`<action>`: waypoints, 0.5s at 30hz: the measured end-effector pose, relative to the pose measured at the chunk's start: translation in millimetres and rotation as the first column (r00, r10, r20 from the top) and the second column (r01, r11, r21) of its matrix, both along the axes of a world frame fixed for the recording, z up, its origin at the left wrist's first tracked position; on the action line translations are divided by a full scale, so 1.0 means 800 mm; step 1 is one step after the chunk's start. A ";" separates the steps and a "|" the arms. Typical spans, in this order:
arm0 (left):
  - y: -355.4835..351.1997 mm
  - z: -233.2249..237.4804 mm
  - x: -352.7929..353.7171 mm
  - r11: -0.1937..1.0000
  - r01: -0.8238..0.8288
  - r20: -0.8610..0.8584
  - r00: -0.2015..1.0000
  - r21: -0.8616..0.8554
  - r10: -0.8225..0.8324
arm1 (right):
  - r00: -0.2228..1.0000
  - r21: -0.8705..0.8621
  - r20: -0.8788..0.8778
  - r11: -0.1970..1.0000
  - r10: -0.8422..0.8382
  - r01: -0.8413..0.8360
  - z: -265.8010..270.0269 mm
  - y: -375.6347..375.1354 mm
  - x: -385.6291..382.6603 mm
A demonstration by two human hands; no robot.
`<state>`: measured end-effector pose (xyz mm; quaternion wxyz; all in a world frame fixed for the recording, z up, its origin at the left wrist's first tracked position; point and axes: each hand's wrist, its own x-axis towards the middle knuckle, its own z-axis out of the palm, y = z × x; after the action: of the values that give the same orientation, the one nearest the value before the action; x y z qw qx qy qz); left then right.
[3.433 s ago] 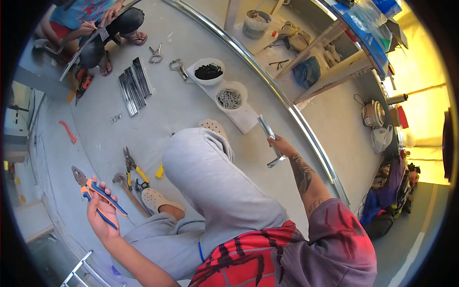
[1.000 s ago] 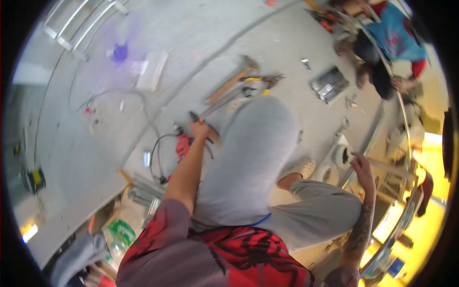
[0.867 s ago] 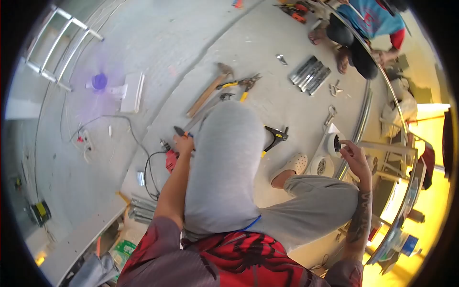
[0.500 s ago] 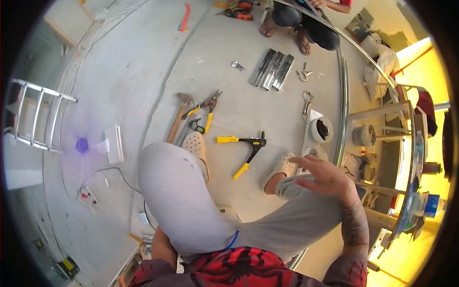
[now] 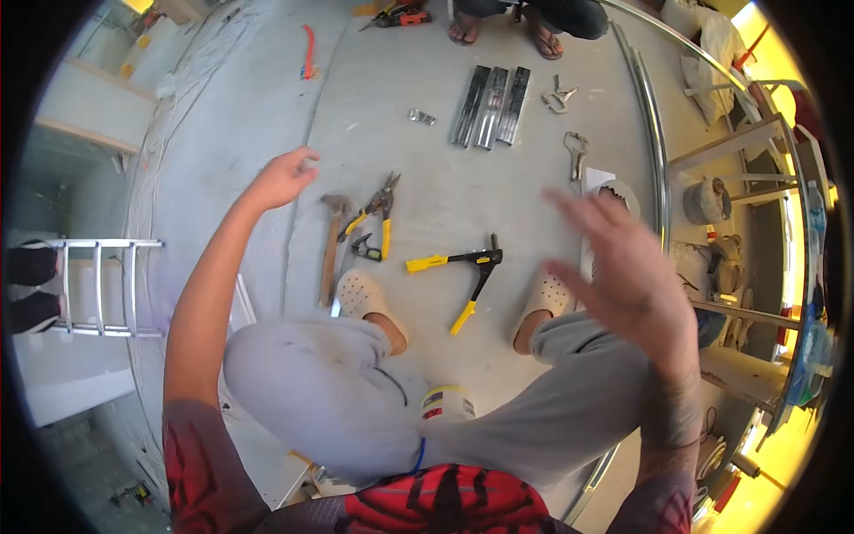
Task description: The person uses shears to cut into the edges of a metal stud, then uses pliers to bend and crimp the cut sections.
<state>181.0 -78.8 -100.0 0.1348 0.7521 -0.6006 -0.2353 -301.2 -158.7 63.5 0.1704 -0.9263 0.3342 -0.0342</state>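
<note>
My left hand [image 5: 283, 178] is held out over the floor, above and left of the hammer [image 5: 334, 245]. Its fingers are loosely bent, with a gap to the thumb and nothing visible between them. Blurred by motion, my right hand [image 5: 627, 258] hovers spread and empty near my right shoe, partly covering a white tub [image 5: 627, 198] of dark small pieces. Between my feet lies a black and yellow hand riveter [image 5: 480, 258]. Yellow-handled snips [image 5: 382, 209] rest beside the hammer. Farther off are three short metal channel pieces [image 5: 489, 107] and two locking clamps [image 5: 576, 156].
A person's feet in flip-flops [image 5: 544, 37] are at the far side. Long metal profiles [image 5: 654, 133] run along the right, beside a wooden rack [image 5: 738, 147]. An aluminium ladder [image 5: 111, 287] stands left. A white bucket [image 5: 447, 402] sits between my legs.
My left arm has come up from beside my lap and reaches forward left. My right hand has risen, fingers still spread. The view has shifted, showing more of the bucket.
</note>
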 end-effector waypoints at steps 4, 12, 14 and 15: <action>-0.129 -0.159 -0.057 0.966 0.050 0.110 0.991 0.252 -0.080 | 0.872 0.428 -0.414 0.901 0.262 -0.068 -0.007 0.028 0.011; -0.281 -0.330 -0.221 0.972 -0.058 0.148 0.989 0.227 0.024 | 0.948 0.243 -0.278 0.966 0.151 -0.082 0.010 0.013 -0.017; -0.319 -0.344 -0.236 0.959 -0.270 0.175 0.952 0.088 0.252 | 0.950 0.230 -0.311 0.972 0.035 0.040 0.018 -0.001 -0.026; -0.334 -0.353 -0.238 0.960 -0.262 0.172 0.955 0.097 0.243 | 0.939 0.208 -0.336 0.966 -0.076 0.153 0.021 -0.007 -0.030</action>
<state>-9.4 -345.7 -382.7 0.0707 0.8459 -0.4931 -0.1908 -324.9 -164.3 80.0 0.2170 -0.8720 0.4130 0.1483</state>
